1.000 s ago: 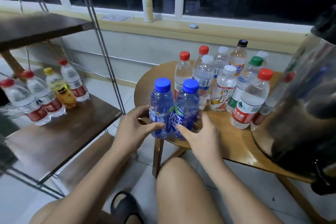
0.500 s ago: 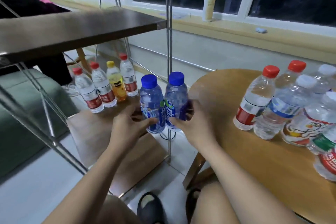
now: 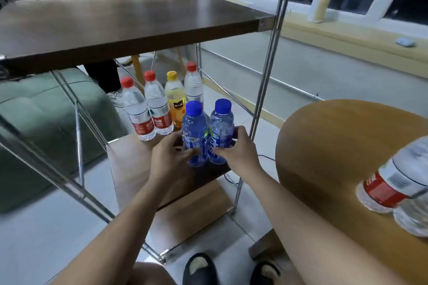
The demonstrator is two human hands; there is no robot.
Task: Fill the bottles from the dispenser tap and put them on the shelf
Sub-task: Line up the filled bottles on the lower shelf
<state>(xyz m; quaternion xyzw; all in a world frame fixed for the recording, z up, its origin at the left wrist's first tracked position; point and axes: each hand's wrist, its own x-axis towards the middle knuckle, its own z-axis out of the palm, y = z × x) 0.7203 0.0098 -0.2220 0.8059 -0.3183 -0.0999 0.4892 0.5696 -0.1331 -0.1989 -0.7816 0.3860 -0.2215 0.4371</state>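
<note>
Blue-capped left bottle (image 3: 194, 132) and blue-capped right bottle (image 3: 222, 127) stood upright, touching, at front edge of middle shelf (image 3: 129, 159). Could not tell whether bases met board. Left grip (image 3: 169, 157) clamped round left bottle, right grip (image 3: 238, 149) round right bottle. Pair pressed together, judged to place both at once.

Contents looked clear; level unreadable through blue tint.

Behind: red-capped bottles (image 3: 158, 106) held clear liquid, yellow-capped bottle (image 3: 176, 102) yellow drink. More bottles (image 3: 389, 187) stood on worktop (image 3: 324, 146), well apart.

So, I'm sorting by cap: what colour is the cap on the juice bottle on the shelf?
Yellow cap, head view.
</note>
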